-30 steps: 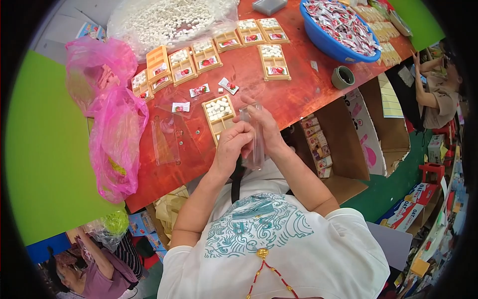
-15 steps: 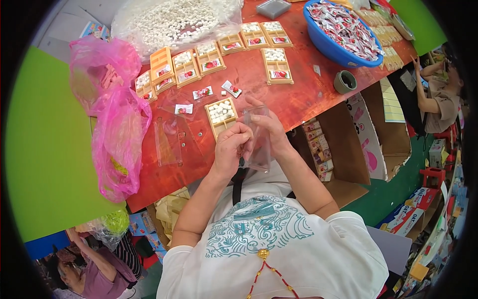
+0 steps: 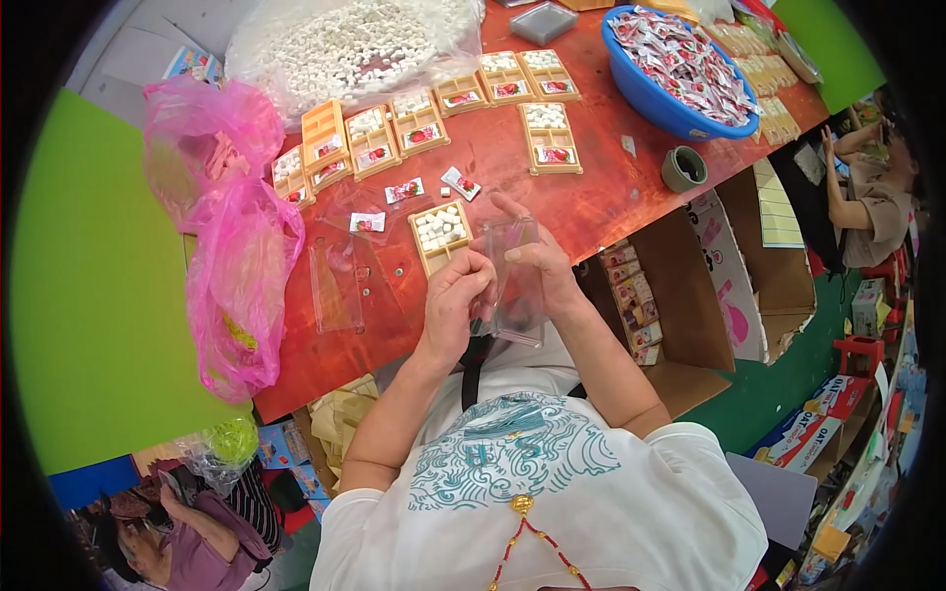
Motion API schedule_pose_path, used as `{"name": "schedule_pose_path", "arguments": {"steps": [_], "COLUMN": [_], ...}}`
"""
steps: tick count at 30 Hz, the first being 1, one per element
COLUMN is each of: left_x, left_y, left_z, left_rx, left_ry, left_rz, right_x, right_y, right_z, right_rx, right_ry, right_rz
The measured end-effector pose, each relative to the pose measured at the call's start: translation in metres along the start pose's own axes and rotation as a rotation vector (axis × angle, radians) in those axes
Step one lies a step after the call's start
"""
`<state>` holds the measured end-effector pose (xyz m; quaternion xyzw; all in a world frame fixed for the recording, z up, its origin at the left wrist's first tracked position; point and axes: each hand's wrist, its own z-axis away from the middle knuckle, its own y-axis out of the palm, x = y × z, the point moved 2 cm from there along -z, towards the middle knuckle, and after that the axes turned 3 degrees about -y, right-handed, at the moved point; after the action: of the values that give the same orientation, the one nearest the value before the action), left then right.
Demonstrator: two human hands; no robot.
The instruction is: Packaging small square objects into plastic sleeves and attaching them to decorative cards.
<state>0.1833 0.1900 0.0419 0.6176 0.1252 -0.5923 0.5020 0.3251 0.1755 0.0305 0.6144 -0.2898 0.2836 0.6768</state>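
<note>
In the head view, a cream compartment tray stands on the red table just beyond the hands, white pieces filling its far end; the left hand hides part of its near end. A blue basin is heaped with printed sachets. A clear plastic bag lies spread under many loose white pieces. A grey-green cup stands near the table edge, its contents too dark to tell.

Eight trays can be counted in the curved row, some overlapping; most hold white pieces and a sachet, and one shows bare compartments. A ninth tray, similarly filled, stands apart. Three loose sachets and one loose white piece lie near the front tray.

The right hand grasps a clear plastic cover between thumb and fingers, at the table's near edge. The left hand is nearly closed, fingers curled beside the cover's left edge; whether it grips that edge cannot be told.
</note>
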Motion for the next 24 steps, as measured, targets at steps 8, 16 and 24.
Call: {"name": "schedule_pose_path", "arguments": {"steps": [8, 16, 24], "left_x": [-0.006, -0.009, -0.006], "left_y": [0.004, 0.000, 0.002], "left_z": [0.001, -0.006, -0.008], "left_rx": [0.014, 0.135, 0.188], "left_ry": [-0.040, -0.116, -0.174], "left_rz": [-0.032, 0.018, 0.125], "right_x": [0.009, 0.008, 0.009], "right_y": [0.003, -0.007, -0.008], "right_z": [0.003, -0.001, 0.002], "right_rx": [-0.001, 0.020, 0.051], "right_ry": [-0.026, -0.030, 0.020], "right_rz": [0.080, 0.082, -0.012]}}
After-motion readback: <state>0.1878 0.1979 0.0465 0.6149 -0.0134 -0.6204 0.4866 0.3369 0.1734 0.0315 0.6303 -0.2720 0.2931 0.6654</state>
